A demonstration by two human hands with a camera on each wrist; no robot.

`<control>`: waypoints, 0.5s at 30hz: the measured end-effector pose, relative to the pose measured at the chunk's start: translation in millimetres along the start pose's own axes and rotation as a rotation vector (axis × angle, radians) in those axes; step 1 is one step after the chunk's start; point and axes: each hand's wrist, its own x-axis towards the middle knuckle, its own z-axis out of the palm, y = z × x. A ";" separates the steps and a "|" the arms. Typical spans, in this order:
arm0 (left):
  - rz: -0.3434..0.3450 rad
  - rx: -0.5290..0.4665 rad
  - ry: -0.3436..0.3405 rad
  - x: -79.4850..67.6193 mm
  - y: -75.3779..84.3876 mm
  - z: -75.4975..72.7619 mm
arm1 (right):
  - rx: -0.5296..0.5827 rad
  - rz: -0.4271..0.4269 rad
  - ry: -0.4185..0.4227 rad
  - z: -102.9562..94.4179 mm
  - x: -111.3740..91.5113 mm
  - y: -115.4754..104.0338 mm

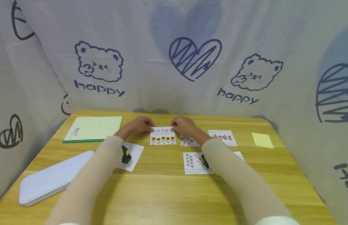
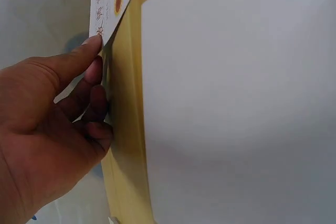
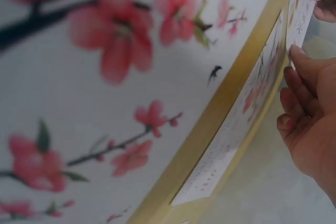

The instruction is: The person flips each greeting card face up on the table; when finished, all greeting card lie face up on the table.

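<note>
A white greeting card with a row of sunflowers (image 1: 162, 140) lies near the back of the wooden table, between the two hands. My left hand (image 1: 141, 124) pinches its top left corner, with the thumb (image 2: 84, 56) on the printed face. At the top right corner, my right hand (image 1: 185, 126) pinches the same card between thumb and fingers. Just right of it is a card with pink flowers (image 1: 188, 141), partly hidden by the right wrist. Nearer me, under the right forearm, lies a larger-looking card with blossoms and dark writing (image 1: 189, 162).
A card with red writing (image 1: 223, 138) and a yellow sticky-note pad (image 1: 262, 140) lie to the right. On the left are a pale green notebook (image 1: 98, 128), a white case (image 1: 56, 176) and a blank white card (image 1: 136, 153) partly under the left forearm. A printed cloth (image 1: 151, 78) hangs behind the table.
</note>
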 end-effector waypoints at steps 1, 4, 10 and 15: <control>-0.003 0.008 0.000 0.7 -0.7 0.8 | 0.004 0.001 -0.007 0.9 0.5 1.1; -0.009 0.023 0.003 0.4 -1.0 2.2 | 0.011 0.000 -0.021 2.4 0.7 2.7; -0.025 0.050 0.004 -2.6 5.0 2.9 | -0.048 -0.034 -0.036 1.7 -0.8 4.0; -0.006 0.089 0.016 -10.7 1.9 -8.1 | -0.017 -0.043 0.025 0.4 -4.5 -4.6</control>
